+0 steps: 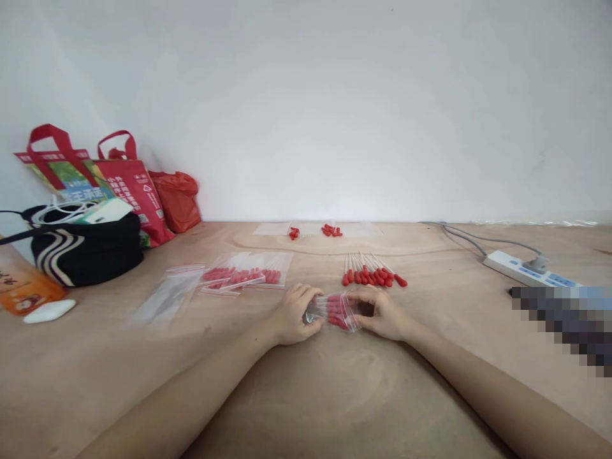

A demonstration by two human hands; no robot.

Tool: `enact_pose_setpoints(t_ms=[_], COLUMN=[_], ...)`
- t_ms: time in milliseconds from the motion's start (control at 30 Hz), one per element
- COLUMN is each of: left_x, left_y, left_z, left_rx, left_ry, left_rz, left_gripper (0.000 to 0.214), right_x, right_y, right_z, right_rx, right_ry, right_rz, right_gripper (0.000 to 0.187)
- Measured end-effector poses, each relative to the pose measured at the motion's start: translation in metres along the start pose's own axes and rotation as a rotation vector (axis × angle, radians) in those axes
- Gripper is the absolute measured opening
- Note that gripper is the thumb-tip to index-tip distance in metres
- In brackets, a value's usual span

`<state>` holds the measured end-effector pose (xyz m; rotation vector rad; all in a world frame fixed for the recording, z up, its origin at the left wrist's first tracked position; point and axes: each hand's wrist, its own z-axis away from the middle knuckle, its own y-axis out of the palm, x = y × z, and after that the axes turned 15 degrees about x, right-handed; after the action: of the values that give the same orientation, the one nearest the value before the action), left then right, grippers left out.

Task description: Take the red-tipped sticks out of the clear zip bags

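Observation:
Both of my hands grip a small clear plastic bag (335,310) with red-tipped sticks inside, low over the wooden table (306,395). My left hand (292,313) pinches its left end and my right hand (382,312) its right end, fingers closed on the plastic. Just beyond them lies a loose row of red-tipped sticks (371,274). To the left, several filled clear bags (246,274) are stacked flat, with empty clear bags (167,296) beside them.
A few red caps (329,231) lie on clear sheets near the wall. A white power strip (530,271) with cable sits at right. Red shopping bags (129,185), a black bag (86,248), an orange packet (21,287) and a white case (49,310) crowd the left.

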<state>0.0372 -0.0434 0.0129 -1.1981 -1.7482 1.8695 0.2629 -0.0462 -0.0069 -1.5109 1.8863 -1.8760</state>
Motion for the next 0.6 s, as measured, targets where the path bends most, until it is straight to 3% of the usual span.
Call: enact_pose_setpoints(t_ms=[167,367,600], left_x=[0.002,0.004,0.004], left_y=[0.005,0.006,0.005], left_z=[-0.002,-0.003,-0.003], left_rx=[-0.034,-0.062,-0.043], left_ry=[-0.008,-0.011,-0.014], left_rz=[-0.046,-0.049,-0.039], left_gripper=[0.026,0.018,0.015], right_x=[0.002,0.009,0.013], right_y=[0.000,0.010,0.016], right_z=[-0.002,-0.007,-0.015], right_rx=[-0.002,-0.056,-0.003], right_ry=[-0.003,0.064,0.147], right_rz=[0.033,0.015,-0.133], right_gripper=[0.036,0.016,0.018])
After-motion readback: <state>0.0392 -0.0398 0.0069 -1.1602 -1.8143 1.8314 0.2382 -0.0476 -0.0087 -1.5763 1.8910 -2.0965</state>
